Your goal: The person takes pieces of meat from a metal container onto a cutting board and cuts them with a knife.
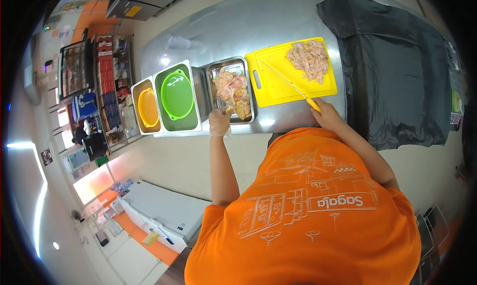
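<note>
My left hand [219,122], in a clear plastic glove, is at the near left edge of a steel tray [250,88]. Its fingers are closed on a piece of the raw chicken [232,91] heaped in that tray. My right hand [328,115] grips the yellow handle of a knife [312,104]. The blade lies slantwise over a yellow cutting board [271,93], pointing to its far left. Cut raw chicken strips [308,60] form a pile on the board's right part.
Left of the tray, steel pans hold a green basket [177,93] and an orange basket [148,107]. A clear plastic container [176,41] stands on the steel table [223,24]. Black plastic sheeting [397,76] covers the right side. A white chest freezer [159,210] is behind at left.
</note>
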`<state>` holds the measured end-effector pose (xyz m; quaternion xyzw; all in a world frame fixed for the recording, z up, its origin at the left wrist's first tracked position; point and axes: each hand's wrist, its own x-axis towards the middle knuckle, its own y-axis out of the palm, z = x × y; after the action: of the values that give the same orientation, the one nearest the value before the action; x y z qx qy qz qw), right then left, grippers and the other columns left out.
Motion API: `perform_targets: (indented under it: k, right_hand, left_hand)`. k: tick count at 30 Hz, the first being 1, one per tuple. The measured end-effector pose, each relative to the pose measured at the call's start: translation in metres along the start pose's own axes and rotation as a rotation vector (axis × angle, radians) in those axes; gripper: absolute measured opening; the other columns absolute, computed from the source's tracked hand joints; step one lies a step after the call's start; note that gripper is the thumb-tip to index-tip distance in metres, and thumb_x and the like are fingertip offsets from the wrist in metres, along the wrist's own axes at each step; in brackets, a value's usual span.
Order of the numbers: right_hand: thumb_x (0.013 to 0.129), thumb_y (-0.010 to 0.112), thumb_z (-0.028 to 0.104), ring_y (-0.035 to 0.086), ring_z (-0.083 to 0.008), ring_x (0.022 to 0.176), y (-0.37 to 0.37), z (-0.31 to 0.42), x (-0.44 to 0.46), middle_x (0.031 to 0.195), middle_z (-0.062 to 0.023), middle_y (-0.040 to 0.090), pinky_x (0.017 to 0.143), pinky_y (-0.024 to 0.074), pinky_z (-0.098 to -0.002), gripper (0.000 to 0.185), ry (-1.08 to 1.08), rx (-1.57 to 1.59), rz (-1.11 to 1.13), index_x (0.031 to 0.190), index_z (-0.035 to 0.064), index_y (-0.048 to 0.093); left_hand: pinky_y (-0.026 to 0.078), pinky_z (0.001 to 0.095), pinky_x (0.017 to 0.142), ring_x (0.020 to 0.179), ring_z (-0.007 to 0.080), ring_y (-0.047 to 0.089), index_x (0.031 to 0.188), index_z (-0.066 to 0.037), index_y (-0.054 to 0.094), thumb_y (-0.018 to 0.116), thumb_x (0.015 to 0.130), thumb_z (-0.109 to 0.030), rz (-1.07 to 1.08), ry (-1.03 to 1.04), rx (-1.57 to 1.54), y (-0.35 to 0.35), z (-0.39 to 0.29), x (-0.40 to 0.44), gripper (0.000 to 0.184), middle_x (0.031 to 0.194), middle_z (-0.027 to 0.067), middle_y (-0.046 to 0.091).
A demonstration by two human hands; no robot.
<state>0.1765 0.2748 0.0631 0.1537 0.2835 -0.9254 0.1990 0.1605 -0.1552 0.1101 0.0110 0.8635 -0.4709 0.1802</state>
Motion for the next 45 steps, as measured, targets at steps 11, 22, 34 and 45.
perform_targets:
  k: [11,22,34,45]
  right_hand:
    - [0.102,0.059,0.027,0.067,-0.049,0.089,-0.035,-0.001,-0.032,0.093,-0.029,0.069,0.077,0.052,-0.0538,0.031,0.029,-0.002,-0.173,0.12,0.0023,0.057]
    - [0.105,0.053,0.032,0.067,-0.0509,0.082,-0.027,-0.004,-0.041,0.084,-0.0307,0.068,0.072,0.0522,-0.0586,0.031,0.105,-0.122,-0.104,0.121,0.0058,0.053]
    - [0.106,0.047,0.034,0.068,-0.0504,0.082,-0.011,-0.016,-0.032,0.092,-0.0264,0.071,0.075,0.0527,-0.061,0.032,0.153,-0.394,-0.062,0.123,0.006,0.047]
    - [0.106,0.051,0.029,0.067,-0.0506,0.074,-0.015,-0.01,-0.036,0.084,-0.0274,0.07,0.065,0.0524,-0.0596,0.028,0.05,-0.367,-0.209,0.123,0.0064,0.048]
  left_hand:
    - [0.053,0.0507,0.081,0.088,0.0415,0.068,0.092,-0.002,0.074,0.063,0.096,-0.037,0.372,0.381,0.075,0.085,-0.163,0.055,0.037,0.091,0.0239,0.071]
    - [0.058,0.0431,0.079,0.086,0.0367,0.071,0.094,-0.004,0.076,0.075,0.089,-0.046,0.024,0.427,-0.146,0.168,-0.156,0.064,0.042,0.087,0.0179,0.073]
    - [0.057,0.0427,0.079,0.085,0.0369,0.073,0.095,-0.001,0.077,0.075,0.087,-0.034,0.108,0.25,-0.089,0.149,-0.118,0.069,0.033,0.09,0.0222,0.074]
    - [0.056,0.0389,0.084,0.091,0.0326,0.073,0.104,0.001,0.076,0.075,0.09,-0.031,0.162,0.169,-0.208,0.131,-0.164,0.071,0.034,0.097,0.0203,0.075]
